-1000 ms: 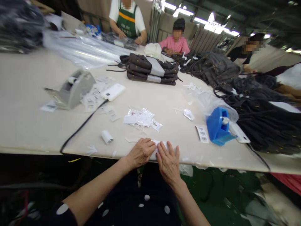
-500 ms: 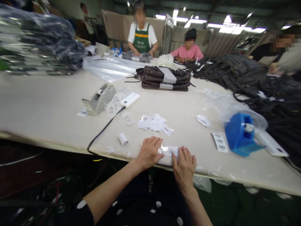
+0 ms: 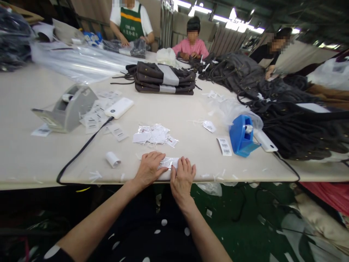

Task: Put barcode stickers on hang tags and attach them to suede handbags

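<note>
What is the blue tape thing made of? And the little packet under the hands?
The blue tape dispenser looks like hard, smooth plastic: even colour, moulded edges. The small packet pressed between the left hand and right hand seems to be thin clear plastic film, glossy and crinkled, with a white label inside, probably paper.

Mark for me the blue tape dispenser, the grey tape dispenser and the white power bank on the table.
blue tape dispenser [image 3: 240, 136], head view, on its blue side wall.
grey tape dispenser [image 3: 71, 108], head view, on its grey side body.
white power bank [image 3: 119, 107], head view, on its flat top face.
</note>
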Tool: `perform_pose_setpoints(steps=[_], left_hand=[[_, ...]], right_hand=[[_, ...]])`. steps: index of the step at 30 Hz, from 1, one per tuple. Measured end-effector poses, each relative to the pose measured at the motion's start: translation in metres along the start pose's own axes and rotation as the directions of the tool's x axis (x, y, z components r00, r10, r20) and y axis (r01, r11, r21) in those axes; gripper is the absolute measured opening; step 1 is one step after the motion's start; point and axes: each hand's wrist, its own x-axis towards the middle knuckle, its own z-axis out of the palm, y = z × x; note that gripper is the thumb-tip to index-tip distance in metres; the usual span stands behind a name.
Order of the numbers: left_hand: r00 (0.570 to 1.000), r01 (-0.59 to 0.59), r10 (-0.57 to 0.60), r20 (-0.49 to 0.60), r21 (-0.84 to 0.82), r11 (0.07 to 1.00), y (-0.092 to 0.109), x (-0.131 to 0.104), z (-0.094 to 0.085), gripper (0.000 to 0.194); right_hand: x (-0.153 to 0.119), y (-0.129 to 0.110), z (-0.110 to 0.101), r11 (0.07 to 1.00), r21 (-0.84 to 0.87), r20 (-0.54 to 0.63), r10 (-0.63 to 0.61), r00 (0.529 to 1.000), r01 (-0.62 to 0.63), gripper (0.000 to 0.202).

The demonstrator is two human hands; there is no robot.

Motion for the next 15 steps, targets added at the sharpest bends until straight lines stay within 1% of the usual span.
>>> perform_pose_setpoints(steps=[3, 7, 12, 15], left_hand=[[1.000, -0.014, 0.014, 0.015, 0.020, 1.000, 0.002, 0.002, -0.003, 0.041], [0.999, -0.025, 0.024, 0.037, 0.042, 0.999, 0.006, 0.007, -0.006, 0.037], [0.998, -0.021, 0.018, 0.055, 0.048, 0.999, 0.006, 0.010, -0.006, 0.028], [0.996, -0.009, 0.005, 0.088, 0.050, 0.999, 0.005, 0.012, -0.008, 0.024]], right_hand=[[0.001, -0.003, 0.000, 0.999, 0.036, 0.004, 0.017, 1.000, -0.018, 0.035], [0.003, -0.007, -0.002, 0.997, 0.064, 0.041, 0.051, 0.998, -0.054, 0.035], [0.003, -0.021, -0.004, 0.988, 0.138, 0.114, 0.046, 0.992, -0.062, 0.037], [0.005, -0.023, -0.004, 0.981, 0.183, 0.139, 0.040, 0.989, -0.066, 0.036]])
